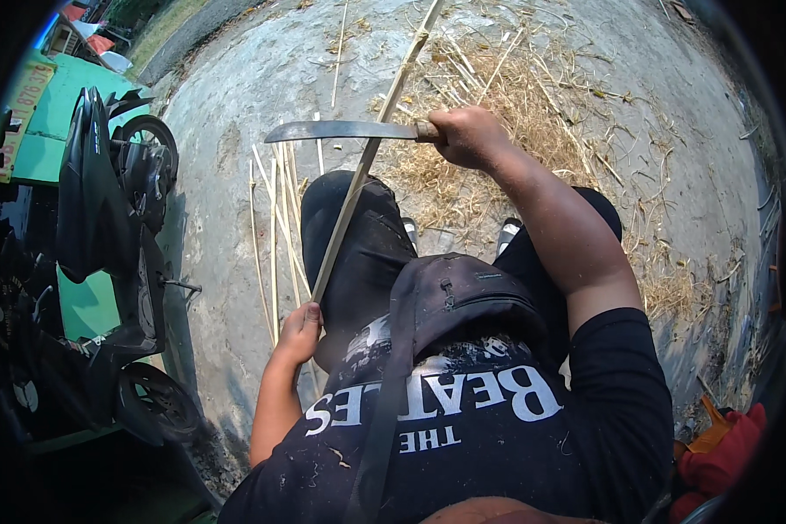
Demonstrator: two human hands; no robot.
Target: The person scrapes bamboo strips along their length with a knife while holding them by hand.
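Note:
My left hand (299,336) is closed around the near end of a long, pale bamboo strip (350,203), low beside my left thigh. The strip slants up and away to the right, passing over my left knee. In my right hand (472,137) is the short wooden handle of a machete (345,131). Its broad, dark blade points left and lies across the strip beyond my knee. Whether the edge bites into the bamboo, I cannot tell. Several thin bamboo strips (277,223) lie on the ground left of my left leg.
A heap of curled shavings (515,113) spreads over the concrete ground (223,166) ahead and to the right. A black motorcycle (96,188) stands at the left, by a green surface (57,96). Red cloth (725,458) lies at the lower right. A black bag (472,301) rests on my lap.

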